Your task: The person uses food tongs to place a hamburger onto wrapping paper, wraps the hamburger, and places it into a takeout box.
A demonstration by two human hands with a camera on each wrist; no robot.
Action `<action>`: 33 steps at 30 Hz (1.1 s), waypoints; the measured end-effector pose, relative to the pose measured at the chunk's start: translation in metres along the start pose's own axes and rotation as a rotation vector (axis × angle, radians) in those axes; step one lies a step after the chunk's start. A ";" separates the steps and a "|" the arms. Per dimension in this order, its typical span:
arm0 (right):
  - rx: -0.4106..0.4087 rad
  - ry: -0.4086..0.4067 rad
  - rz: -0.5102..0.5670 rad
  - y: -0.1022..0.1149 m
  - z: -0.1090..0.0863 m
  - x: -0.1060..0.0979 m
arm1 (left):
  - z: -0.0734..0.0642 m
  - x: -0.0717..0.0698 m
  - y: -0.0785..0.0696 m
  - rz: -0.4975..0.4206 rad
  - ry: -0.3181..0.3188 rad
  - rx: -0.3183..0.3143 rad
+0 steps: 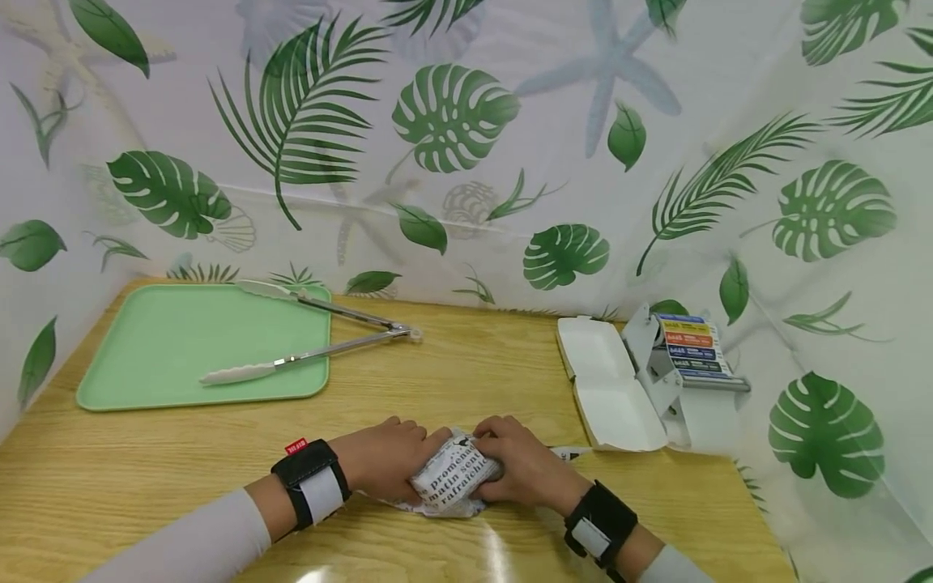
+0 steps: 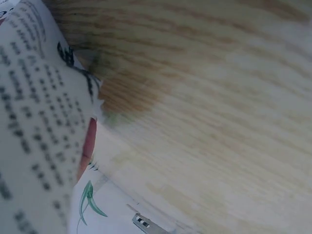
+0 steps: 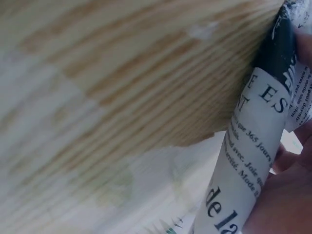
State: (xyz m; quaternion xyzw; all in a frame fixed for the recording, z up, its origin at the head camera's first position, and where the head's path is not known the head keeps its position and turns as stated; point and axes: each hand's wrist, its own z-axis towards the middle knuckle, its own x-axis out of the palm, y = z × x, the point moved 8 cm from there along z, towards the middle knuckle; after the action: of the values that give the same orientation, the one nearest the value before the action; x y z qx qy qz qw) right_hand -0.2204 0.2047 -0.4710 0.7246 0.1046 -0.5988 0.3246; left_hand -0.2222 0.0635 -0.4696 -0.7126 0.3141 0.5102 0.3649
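A bundle in white paper printed with black French text (image 1: pixel 455 478) lies low over the wooden table, near its front edge. What the paper covers is hidden. My left hand (image 1: pixel 394 460) grips the bundle's left side, while the right hand (image 1: pixel 528 468) holds its right end with curled fingers. Some paper spreads beneath the bundle, and a printed strip (image 1: pixel 570 453) sticks out behind the right hand. In the left wrist view the printed paper (image 2: pixel 39 117) fills the left side, with a sliver of finger (image 2: pixel 88 146) behind it. The right wrist view shows a smooth paper fold (image 3: pixel 248 146) beside the hand.
A green tray (image 1: pixel 168 344) stands at the back left, with spread metal tongs (image 1: pixel 350 344) lying partly across it. An opened white clamshell box (image 1: pixel 615 405) and a dispenser with coloured label rolls (image 1: pixel 688 344) stand at the right. A leaf-print curtain (image 1: pixel 466 202) hangs behind.
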 end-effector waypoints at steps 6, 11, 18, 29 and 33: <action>0.066 0.039 -0.034 0.000 -0.001 -0.004 | -0.002 -0.002 -0.001 0.029 0.019 -0.006; 0.095 0.109 -0.086 0.002 0.003 -0.009 | -0.004 -0.003 -0.001 0.036 0.019 -0.021; 0.165 0.212 -0.133 0.000 0.007 -0.014 | -0.001 -0.003 -0.003 0.071 0.013 -0.026; 0.341 0.452 0.019 -0.022 0.000 -0.025 | -0.002 -0.007 -0.010 0.151 -0.004 -0.067; 0.310 0.423 0.039 -0.022 0.000 -0.025 | -0.003 -0.005 -0.011 0.135 0.000 -0.078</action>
State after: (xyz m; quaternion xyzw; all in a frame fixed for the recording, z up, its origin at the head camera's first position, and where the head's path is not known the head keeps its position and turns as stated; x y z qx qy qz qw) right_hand -0.2387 0.2279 -0.4551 0.8767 0.0633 -0.4364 0.1922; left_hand -0.2135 0.0672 -0.4616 -0.7034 0.3412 0.5457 0.3017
